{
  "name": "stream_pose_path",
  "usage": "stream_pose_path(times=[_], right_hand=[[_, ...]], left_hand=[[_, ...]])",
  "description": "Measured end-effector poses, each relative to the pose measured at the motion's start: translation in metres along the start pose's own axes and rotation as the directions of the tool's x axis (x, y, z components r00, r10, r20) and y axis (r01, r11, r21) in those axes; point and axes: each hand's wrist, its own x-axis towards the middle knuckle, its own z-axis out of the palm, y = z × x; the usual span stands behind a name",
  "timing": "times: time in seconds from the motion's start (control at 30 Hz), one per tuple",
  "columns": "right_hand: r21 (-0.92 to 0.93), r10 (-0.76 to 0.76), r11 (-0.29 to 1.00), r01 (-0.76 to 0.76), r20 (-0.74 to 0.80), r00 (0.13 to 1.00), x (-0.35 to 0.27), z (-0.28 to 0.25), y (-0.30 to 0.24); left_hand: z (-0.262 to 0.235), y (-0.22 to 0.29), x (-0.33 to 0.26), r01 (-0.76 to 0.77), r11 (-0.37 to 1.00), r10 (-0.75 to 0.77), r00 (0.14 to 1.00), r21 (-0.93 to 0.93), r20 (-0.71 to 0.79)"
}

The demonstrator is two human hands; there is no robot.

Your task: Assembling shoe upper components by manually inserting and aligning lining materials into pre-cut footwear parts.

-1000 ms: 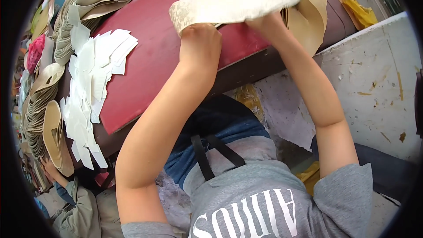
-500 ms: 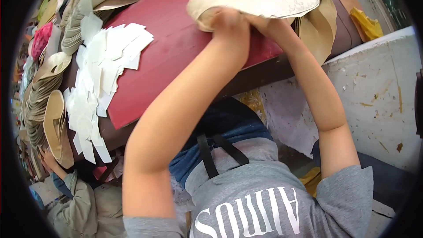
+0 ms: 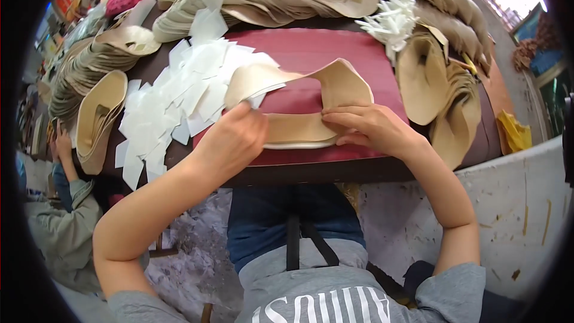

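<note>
Over the red board (image 3: 347,48), a beige shoe upper (image 3: 299,128) is spread into an open loop with its tan inner face showing. My left hand (image 3: 236,134) grips the loop's left end, fingers curled in, beside a heap of white cut pieces (image 3: 185,93). At the other end, my right hand (image 3: 379,125) pinches the near band, fingers on the inner face and thumb below. Part of the upper's left end is hidden behind my left hand.
Fanned stacks of beige uppers (image 3: 263,0) line the table's far side. More uppers (image 3: 421,78) lie at right, near a bundle of white strips (image 3: 391,21). Another person's hand (image 3: 63,143) is at far left. A yellow cloth (image 3: 514,131) hangs at right.
The upper has come from the board's far right toward its near middle and turned from its pale outer side to its tan inside. My hands have moved apart along it. The view has shifted.
</note>
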Motion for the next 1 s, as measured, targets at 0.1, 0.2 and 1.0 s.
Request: stream_pose_path(times=[0.1, 0.2, 1.0], right_hand=[[0.160, -0.078, 0.985, 0.056, 0.133, 0.988, 0.018, 0.018, 0.010], [0.061, -0.125, 0.991, 0.119, 0.105, 0.987, 0.028, 0.024, 0.006], [-0.342, -0.212, 0.909, 0.238, 0.110, 0.971, 0.079, 0.053, -0.011]], left_hand=[[0.012, 0.002, -0.038, 0.026, 0.937, 0.025, 0.990, 0.347, -0.142], [0.001, 0.011, -0.036, 0.281, 0.947, -0.287, 0.958, -0.154, -0.015], [0.066, 0.019, -0.030, 0.443, 0.634, -0.641, 0.759, -0.634, -0.112]])
